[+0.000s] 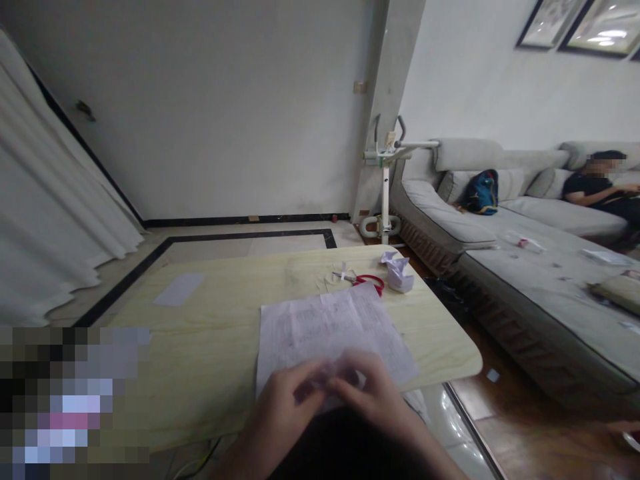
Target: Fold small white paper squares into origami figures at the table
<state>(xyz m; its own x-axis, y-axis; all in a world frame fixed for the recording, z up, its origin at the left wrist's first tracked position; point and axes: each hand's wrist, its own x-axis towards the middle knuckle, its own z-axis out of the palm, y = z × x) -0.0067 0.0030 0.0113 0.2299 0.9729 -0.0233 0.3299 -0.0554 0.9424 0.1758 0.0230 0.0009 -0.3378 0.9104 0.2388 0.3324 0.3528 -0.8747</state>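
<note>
Sheet (pixel 320 327) lies by the near edge of the table (pixel 200 360) beneath left hand (pixel 293 393) and right hand (pixel 370 387), fingertips together, grip unclear; scissors (pixel 371 277) and crumpled paper (pixel 400 275) sit toward the far right corner.

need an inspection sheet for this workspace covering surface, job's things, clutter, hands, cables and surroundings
surface: pale wood-grain table with rounded corners
job's things: large creased white paper sheet with faint markings
clutter: red-handled metal scissors by the sheet's far edge; folded white paper pieces at far right; small white rectangular paper at left
hands: left hand and right hand close together over the sheet's near part; blurred, grip unclear
cables: thin cable-like line below the table's near edge
surroundings: grey fabric sofa, seated person, white metal exercise machine, white curtain
</note>
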